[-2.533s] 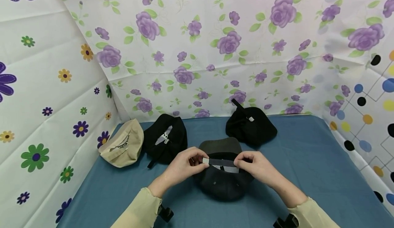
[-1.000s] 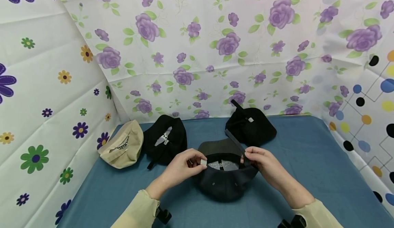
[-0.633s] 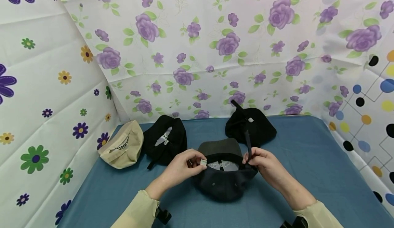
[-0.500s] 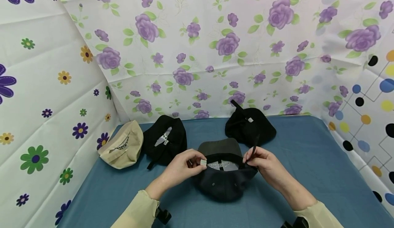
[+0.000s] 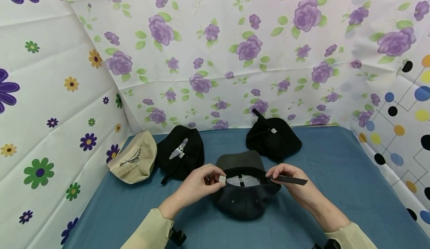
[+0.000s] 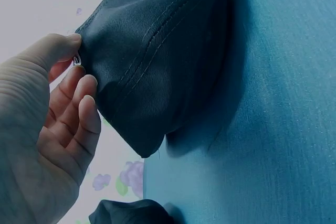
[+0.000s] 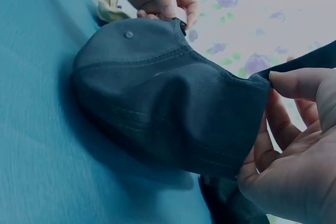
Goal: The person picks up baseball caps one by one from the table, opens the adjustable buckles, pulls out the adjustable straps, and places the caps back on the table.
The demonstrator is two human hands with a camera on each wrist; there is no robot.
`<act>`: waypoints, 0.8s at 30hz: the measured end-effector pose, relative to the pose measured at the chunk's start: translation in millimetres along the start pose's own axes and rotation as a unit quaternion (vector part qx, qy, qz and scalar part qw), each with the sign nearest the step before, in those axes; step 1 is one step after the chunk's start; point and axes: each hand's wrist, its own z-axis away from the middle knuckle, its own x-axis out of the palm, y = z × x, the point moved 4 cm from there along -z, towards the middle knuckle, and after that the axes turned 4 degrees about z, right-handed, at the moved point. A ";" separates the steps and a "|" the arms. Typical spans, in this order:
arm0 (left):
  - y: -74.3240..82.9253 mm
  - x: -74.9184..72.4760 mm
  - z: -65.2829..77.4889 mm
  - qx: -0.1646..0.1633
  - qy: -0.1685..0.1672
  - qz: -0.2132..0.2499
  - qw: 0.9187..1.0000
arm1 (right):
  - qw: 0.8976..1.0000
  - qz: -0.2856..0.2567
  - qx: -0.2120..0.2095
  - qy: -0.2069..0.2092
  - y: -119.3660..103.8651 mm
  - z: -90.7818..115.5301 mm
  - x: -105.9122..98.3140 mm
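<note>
While the dark grey fabric cap (image 5: 240,204) lies on the blue cloth-covered counter (image 5: 339,174), the left hand (image 5: 196,185) pinches the small pale clasp (image 5: 222,179); opposite, the right hand (image 5: 298,193) pinches the flat black strap (image 5: 293,180) near its root, its free end pointing rightward, away from the clasp!

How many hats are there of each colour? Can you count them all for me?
Beige hat: 1
Black hats: 2
Dark grey hat: 1
Total: 4 hats
</note>
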 end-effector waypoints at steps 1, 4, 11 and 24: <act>0.6 0.2 0.5 0.001 -0.001 -0.002 1.000 | 1.000 0.008 0.001 0.003 0.2 1.0 -0.8; 3.1 0.9 2.2 0.004 -0.001 -0.013 1.000 | 0.999 0.035 0.003 0.012 0.1 3.0 -2.7; 8.5 2.4 5.4 0.013 -0.001 -0.037 0.999 | 0.996 0.084 0.022 0.021 0.0 6.9 -5.1; 10.1 2.3 7.9 0.034 0.024 -0.086 0.995 | 0.982 0.188 0.011 0.009 -0.4 9.2 -0.3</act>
